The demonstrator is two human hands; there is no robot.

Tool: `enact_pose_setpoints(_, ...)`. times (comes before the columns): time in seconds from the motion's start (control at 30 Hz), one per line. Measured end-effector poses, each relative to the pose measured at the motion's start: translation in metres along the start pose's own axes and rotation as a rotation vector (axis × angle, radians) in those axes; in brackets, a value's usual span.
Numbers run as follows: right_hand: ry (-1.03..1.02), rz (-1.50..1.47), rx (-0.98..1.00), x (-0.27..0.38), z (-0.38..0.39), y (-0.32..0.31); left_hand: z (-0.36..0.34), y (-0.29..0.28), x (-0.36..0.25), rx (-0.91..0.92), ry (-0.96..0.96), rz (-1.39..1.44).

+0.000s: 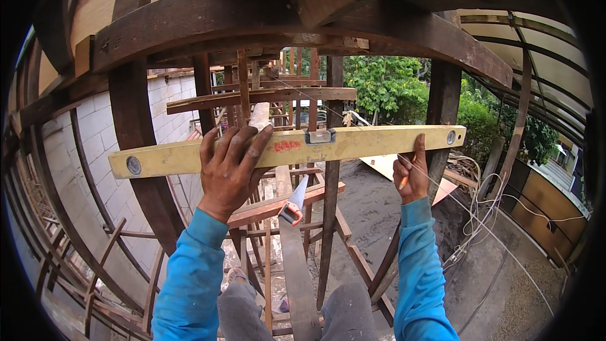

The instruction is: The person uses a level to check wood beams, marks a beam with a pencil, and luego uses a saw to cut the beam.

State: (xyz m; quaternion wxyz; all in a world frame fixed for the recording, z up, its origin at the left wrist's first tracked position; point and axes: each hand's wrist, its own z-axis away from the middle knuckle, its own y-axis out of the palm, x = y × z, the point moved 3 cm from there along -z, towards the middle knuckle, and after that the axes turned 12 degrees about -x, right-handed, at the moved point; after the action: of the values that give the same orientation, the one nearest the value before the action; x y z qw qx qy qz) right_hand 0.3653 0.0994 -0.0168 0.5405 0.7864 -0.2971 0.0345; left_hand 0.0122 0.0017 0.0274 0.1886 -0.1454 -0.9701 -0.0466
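Note:
A long yellow spirit level [372, 141] spans the view in front of me, nearly horizontal, with a vial window at mid-length and a round vial towards each end. My left hand [230, 164] is closed over its left half, fingers across the top edge. Near the other end, my right hand [413, 173] has its index finger raised against the level's face. The other fingers of that hand are curled round a thin orange pencil [403, 182]. Below the level, a handsaw [294, 208] with an orange-and-white handle sits by a wooden beam, blade pointing up.
Dark timber posts [142, 151] and an overhead beam [252, 16] frame the space. Below me a narrow plank [297, 271] runs between my knees. A taut string [505, 246] slants down to the right, past loose white cable [473, 215]. A block wall [173, 110] stands left.

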Motion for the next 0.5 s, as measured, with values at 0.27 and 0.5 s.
enact_pose_setpoints(0.27,0.013,-0.008,0.007,0.0001,0.0009,-0.0025,0.0028,0.0013,0.0005,-0.003,0.0,-0.01)
enact_pose_setpoints(0.5,0.011,0.002,0.002,0.0008,0.0014,-0.0006,0.0018,0.0008,0.0006,0.001,-0.003,-0.012)
